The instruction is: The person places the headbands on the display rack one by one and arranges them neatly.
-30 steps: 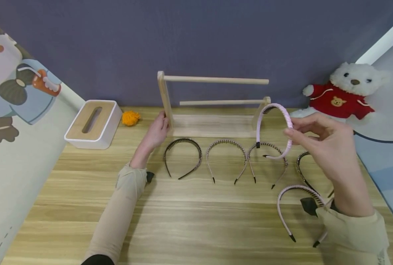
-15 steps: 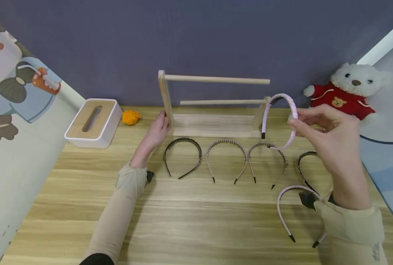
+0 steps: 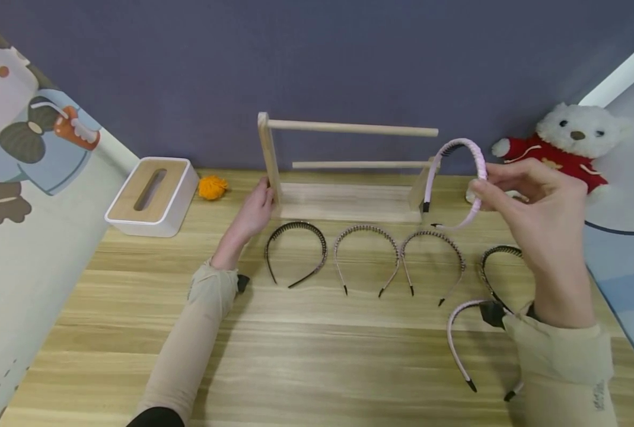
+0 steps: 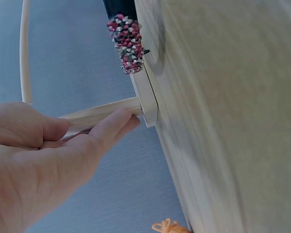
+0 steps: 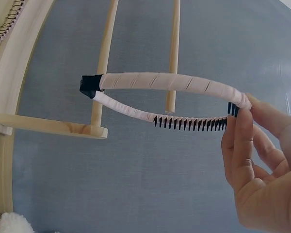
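Observation:
A pink wrapped headband with black inner teeth and black tips hangs in the air off the right end of the wooden rack. Thumb and fingertips of my right hand pinch it by one side. In the right wrist view the headband overlaps the rack's two rods, the free end of the upper rod showing near its middle. My left hand grips the rack's left upright; in the left wrist view the thumb and fingers lie along that upright.
In front of the rack lie a black beaded headband, two pale beaded ones and, further right, another black headband. A pink headband lies partly under my right sleeve. A tissue box, orange pompom and white teddy bear stand around.
My right hand has lifted the pink headband upward and slightly right, away from the beaded headbands on the table. The left hand keeps its grip on the upright.

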